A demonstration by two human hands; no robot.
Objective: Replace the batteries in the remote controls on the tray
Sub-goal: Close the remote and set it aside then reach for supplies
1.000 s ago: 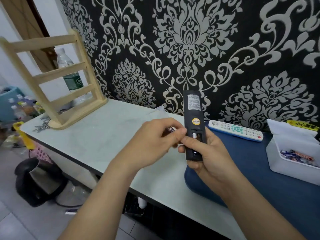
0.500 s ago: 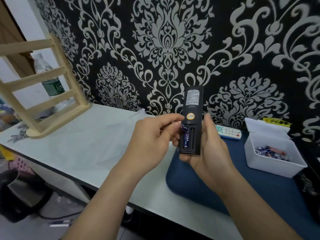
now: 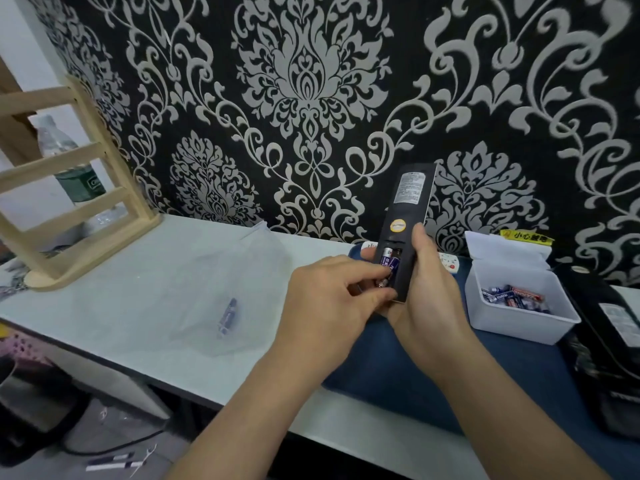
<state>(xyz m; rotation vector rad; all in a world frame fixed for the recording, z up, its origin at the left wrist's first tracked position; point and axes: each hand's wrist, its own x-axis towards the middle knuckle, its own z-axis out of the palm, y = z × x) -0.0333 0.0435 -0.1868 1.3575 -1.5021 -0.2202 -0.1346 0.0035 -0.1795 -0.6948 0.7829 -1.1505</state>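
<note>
My right hand [image 3: 424, 299] grips a black remote [image 3: 407, 209] upright, back side toward me, with its battery bay open. A blue battery [image 3: 390, 263] sits in the bay. My left hand [image 3: 329, 299] pinches that battery at its lower end with thumb and forefinger. A white remote [image 3: 448, 262] lies on the blue tray [image 3: 502, 372] behind my hands, mostly hidden. A white box [image 3: 519, 317] of several batteries stands on the tray to the right. One loose blue battery [image 3: 228, 317] lies inside a clear plastic bag [image 3: 225, 289] on the white table [image 3: 104, 306].
A wooden rack [image 3: 69, 202] with a water bottle [image 3: 74, 174] behind it stands at the table's left end. A black device [image 3: 609, 341] lies at the right edge. The patterned wall runs close behind. The table's front edge drops to a floor with cables and pens.
The view swung right and downward. My left hand moved lower on the remote's bay and now pinches the battery's lower end. The clear bag with a loose battery came into view.
</note>
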